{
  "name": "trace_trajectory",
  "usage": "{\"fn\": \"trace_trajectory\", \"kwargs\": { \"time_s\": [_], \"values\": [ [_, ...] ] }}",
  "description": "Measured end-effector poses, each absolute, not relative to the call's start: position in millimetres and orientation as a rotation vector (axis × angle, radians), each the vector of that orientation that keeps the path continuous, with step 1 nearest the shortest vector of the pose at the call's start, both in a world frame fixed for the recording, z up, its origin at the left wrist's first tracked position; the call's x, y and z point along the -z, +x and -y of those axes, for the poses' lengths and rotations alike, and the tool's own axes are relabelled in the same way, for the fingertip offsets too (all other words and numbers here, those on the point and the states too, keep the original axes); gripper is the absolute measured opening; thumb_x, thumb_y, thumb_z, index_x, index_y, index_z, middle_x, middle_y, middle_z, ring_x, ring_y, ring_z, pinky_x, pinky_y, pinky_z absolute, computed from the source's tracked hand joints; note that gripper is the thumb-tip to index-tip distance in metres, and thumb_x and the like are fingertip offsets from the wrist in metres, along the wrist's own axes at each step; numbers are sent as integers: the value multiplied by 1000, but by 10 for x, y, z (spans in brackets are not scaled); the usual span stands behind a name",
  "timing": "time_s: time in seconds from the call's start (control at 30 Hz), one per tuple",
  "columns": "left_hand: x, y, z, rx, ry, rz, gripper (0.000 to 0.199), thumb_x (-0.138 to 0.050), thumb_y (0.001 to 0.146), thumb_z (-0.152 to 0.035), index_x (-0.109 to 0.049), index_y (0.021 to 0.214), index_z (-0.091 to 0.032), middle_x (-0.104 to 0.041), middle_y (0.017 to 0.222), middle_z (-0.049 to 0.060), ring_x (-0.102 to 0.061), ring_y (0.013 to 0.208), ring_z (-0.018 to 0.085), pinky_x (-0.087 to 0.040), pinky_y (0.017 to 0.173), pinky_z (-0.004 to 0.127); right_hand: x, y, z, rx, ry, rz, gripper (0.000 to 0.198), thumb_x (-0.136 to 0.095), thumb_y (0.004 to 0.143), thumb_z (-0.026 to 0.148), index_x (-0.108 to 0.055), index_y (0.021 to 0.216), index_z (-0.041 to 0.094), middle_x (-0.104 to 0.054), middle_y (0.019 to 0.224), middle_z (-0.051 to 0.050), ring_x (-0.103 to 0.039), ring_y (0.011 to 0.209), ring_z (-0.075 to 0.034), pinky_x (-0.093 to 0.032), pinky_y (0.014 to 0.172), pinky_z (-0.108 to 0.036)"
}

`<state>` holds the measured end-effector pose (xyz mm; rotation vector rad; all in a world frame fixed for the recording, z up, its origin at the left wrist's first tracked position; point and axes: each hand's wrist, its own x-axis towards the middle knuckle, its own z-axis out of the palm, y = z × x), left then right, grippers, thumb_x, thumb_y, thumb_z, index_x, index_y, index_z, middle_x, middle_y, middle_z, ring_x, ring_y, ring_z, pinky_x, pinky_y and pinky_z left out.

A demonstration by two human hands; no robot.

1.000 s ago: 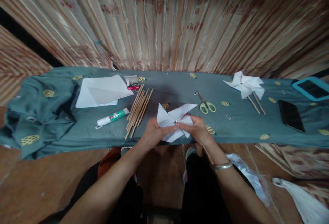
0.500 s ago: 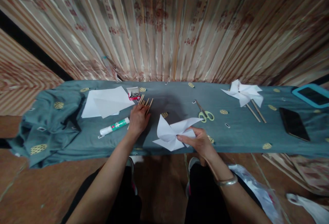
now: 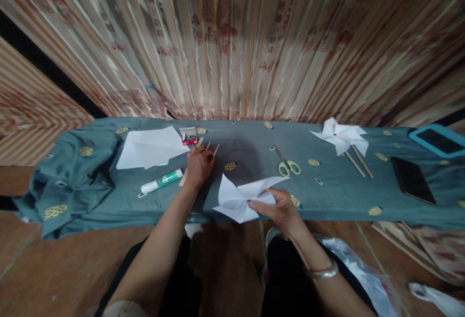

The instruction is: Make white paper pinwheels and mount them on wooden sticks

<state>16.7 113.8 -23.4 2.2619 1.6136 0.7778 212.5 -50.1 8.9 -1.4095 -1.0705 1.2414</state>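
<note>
My right hand (image 3: pixel 279 206) pinches a white paper pinwheel (image 3: pixel 240 200) near its middle, thumb on top, just above the front edge of the cloth-covered bench (image 3: pixel 250 137). My left hand (image 3: pixel 199 166) is closed over several thin wooden sticks (image 3: pixel 217 150) lying on the cloth. Their tips show beyond the fingers and some lower ends beside the wrist; how many it grips is hidden. Close to that hand are a small red-and-white box of pins (image 3: pixel 189 136), sheets of white paper (image 3: pixel 150 146) and a glue stick (image 3: pixel 162 181). Scissors with green handles (image 3: pixel 288 166) lie beyond the pinwheel.
Finished-looking white pinwheels on sticks (image 3: pixel 341 135) lie at the right. Further right are a black phone (image 3: pixel 413 180) and a light-blue framed device (image 3: pixel 438 140). Bunched cloth (image 3: pixel 76 176) covers the left end. A curtain (image 3: pixel 232 45) hangs behind the bench.
My left hand has shifted slightly right over the sticks, and their visible tips have moved apart. The pinwheel in my right hand sits a little lower. The camera view has shifted slightly.
</note>
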Motion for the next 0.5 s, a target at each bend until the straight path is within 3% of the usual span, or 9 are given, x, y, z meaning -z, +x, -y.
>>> {"fn": "trace_trajectory", "kwargs": {
  "time_s": [0.2,0.4,0.5],
  "values": [
    [190,197,-1162,-964,2034,-1497,13,-58,75,-22,-70,69,-18,-67,79,9,-58,88,26,-43,87,41,-113,2134,525,-1202,-1401,1131,29,-81,61,43,-76,78,20,-75,72,-3,-64,59,-17,-51,57,-28],
    [-137,327,-886,-1095,1716,-1250,29,-56,80,-40,-69,86,-15,-65,73,3,-59,63,14,-46,59,25,-226,2122,579,-1118,-1387,1147,22,-80,62,37,-76,75,21,-74,69,-2,-63,57,-17,-50,54,-27],
    [-267,377,-562,-1045,1264,-941,29,-71,70,-40,-71,84,-15,-62,63,0,-53,55,11,-41,52,22,-368,2142,706,-951,-1384,1282,11,-76,70,32,-74,73,22,-72,68,-2,-64,59,-17,-49,54,-27]
  ]
}}
